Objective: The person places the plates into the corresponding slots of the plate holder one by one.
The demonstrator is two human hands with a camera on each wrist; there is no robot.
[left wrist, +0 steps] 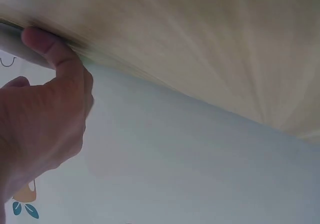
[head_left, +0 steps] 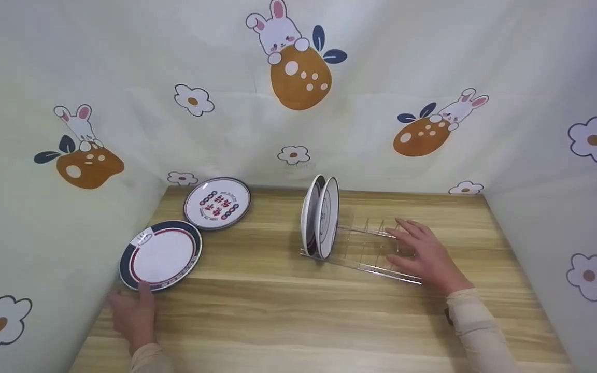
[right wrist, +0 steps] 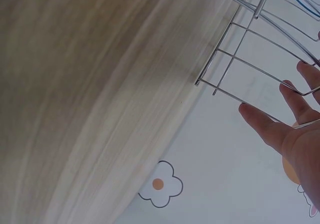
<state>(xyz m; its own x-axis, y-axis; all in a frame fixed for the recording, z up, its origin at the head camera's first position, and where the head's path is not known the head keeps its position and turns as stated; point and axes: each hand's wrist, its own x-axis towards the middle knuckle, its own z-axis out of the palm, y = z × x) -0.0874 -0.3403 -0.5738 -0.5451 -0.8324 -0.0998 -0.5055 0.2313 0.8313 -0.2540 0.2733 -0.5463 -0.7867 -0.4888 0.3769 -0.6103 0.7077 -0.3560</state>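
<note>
My left hand is at the near rim of a plate with a dark blue border and red ring. Its thumb lies over the rim in the head view; in the left wrist view the hand pinches the plate's edge, partly hidden. A wire dish rack stands to the right, two plates upright in its left end. At its right end my right hand rests with fingers spread. Fingertips touch the wires in the right wrist view.
A white plate with red and dark printing lies flat at the back left, next to the blue-bordered one. The wooden tabletop is bounded by a cloth wall with rabbits and flowers at the back and both sides.
</note>
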